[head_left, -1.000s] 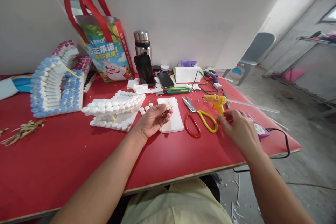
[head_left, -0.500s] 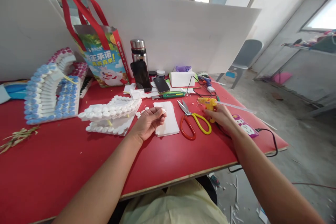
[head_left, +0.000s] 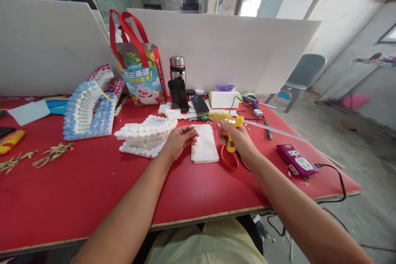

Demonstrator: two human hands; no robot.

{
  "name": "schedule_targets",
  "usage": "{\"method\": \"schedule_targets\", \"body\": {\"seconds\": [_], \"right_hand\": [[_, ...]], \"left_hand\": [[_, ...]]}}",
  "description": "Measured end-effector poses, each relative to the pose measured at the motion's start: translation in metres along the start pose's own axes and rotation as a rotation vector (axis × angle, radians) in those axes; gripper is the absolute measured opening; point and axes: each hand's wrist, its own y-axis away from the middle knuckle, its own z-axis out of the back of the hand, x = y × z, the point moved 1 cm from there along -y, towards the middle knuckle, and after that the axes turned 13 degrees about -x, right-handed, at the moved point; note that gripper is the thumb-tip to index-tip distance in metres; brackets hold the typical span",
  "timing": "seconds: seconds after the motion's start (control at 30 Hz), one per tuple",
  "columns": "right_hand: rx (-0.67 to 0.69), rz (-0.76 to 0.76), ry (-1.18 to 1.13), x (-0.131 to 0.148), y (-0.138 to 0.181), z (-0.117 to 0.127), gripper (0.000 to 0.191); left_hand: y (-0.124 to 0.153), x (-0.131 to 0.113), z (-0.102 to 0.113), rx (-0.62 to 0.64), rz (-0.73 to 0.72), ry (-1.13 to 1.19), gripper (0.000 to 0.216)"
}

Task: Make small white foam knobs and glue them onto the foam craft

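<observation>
Yellow glue gun [head_left: 229, 123] gripped in raised right hand [head_left: 236, 141]; left hand [head_left: 180, 141] curled palm-up, contents unclear.

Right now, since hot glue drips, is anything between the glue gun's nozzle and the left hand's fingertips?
Nothing visible stands between them. The glue gun, gripped in the right hand, points its nozzle through open air toward the left hand. The stack of white sheets lies below that gap on the red table.
</observation>
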Motion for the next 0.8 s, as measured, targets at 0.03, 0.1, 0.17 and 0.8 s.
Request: {"method": "schedule_targets", "body": {"seconds": [0.03,0.1,0.17,0.8], "right_hand": [[0.036,0.022,0.029,-0.006,0.001,-0.004,0.039],[0.084,0.044,0.069,-0.017,0.005,-0.006,0.044],[0.105,0.04,0.077,-0.023,0.009,-0.003,0.044],[0.136,0.078,0.321,-0.033,0.008,0.006,0.053]], "left_hand": [[0.0,0.0,0.001,-0.001,-0.012,-0.017,0.04],[-0.002,0.002,0.001,0.003,-0.028,-0.041,0.04],[-0.003,0.003,0.001,0.013,-0.039,-0.055,0.04],[-0.003,0.005,0.0,-0.01,-0.12,-0.096,0.043]]}}
